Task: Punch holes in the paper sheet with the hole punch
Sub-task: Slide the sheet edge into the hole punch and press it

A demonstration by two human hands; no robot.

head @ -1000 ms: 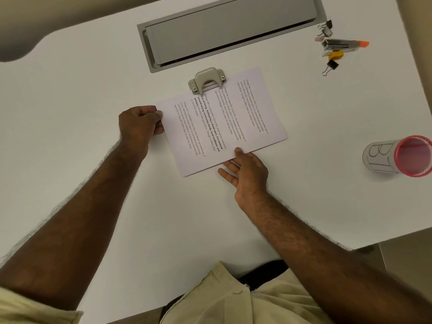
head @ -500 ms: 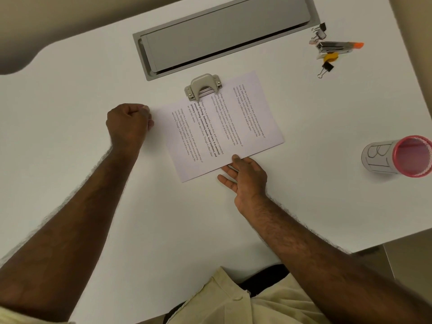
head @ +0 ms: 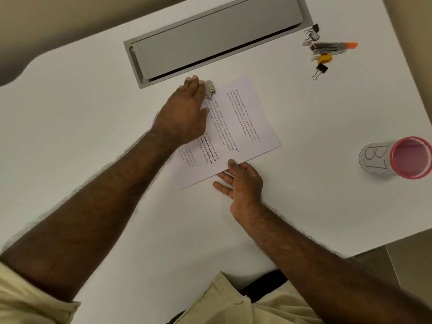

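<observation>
A printed paper sheet (head: 243, 127) lies at a slant on the white table (head: 93, 113). Its far edge is tucked into a small beige hole punch (head: 211, 89). My left hand (head: 187, 108) lies flat over the punch with straight fingers, covering most of it and the sheet's left part. My right hand (head: 240, 181) rests at the sheet's near edge, thumb on top of the paper and fingers spread on the table beside it.
A grey cable-tray lid (head: 217, 36) is set into the table just beyond the punch. At the far right lie a stapler (head: 329, 48), binder clips (head: 313, 33) and a yellow item (head: 325, 58). A pink-rimmed cup (head: 397, 157) lies on its side at the right.
My left hand has left the sheet's left edge, swung right and forward, and opened flat onto the hole punch. My right hand has stayed at the near edge.
</observation>
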